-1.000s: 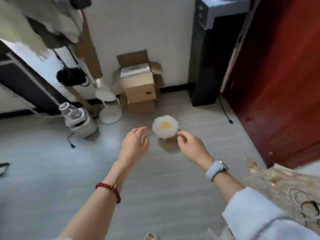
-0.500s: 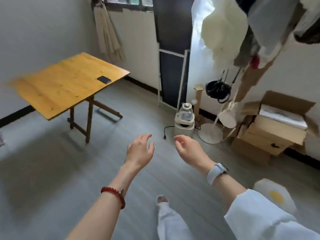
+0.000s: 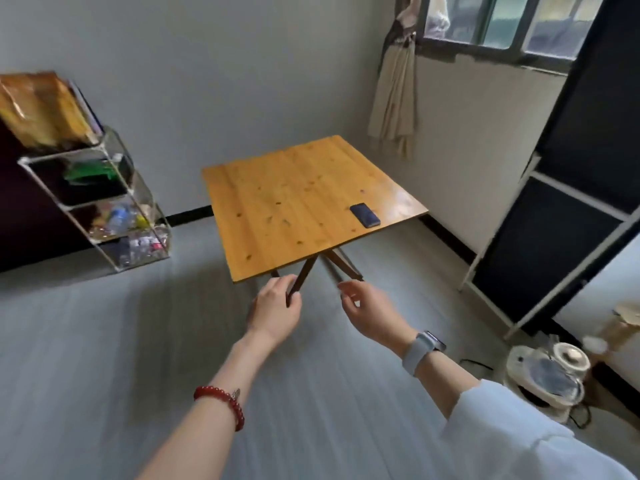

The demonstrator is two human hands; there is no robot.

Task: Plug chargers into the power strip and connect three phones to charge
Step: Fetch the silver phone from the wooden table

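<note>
While nothing is held, both grips are shown raised in front of the body and short of the tabletop's [image 3: 294,199] near edge. The left hand [image 3: 273,311] is seen with fingers loosely curled and empty; the right hand [image 3: 369,311] is likewise relaxed, its fingers slightly bent, with nothing pinched. One phone [image 3: 364,214] is shown lying flat near the right edge of the tabletop, close to the near right corner. No power strip, charger or further phones can be made out. It is judged that the task is at its very start. A risk is posed by the phone's place beside the edge: it could be knocked off by a careless reach. The folding legs [image 3: 323,268] suggest that the tabletop could be rocked if leaned upon. A clear shelf unit [image 3: 104,202] is shown at the left wall.
</note>
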